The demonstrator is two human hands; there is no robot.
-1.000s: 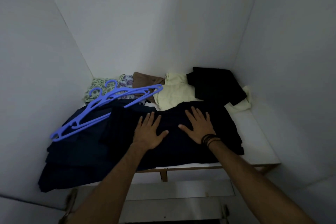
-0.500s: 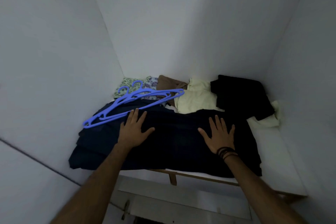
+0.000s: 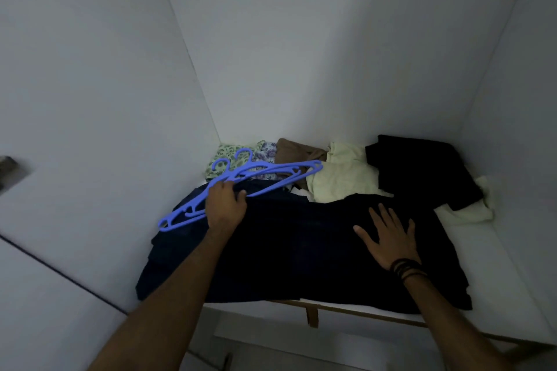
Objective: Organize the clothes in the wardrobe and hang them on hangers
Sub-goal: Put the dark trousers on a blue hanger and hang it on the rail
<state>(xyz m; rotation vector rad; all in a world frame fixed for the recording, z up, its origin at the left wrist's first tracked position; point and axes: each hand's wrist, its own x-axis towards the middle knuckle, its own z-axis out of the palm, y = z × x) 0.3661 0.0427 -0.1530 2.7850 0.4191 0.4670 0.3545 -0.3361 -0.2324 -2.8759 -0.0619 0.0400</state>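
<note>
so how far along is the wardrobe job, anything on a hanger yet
Nothing is hung yet. The dark garment lies spread across the shelf with the right hand flat on it. In hand: the left hand is on the blue hangers, though its grip is hidden. Left: the pale yellow, black, brown and floral clothes piled at the back.
</note>
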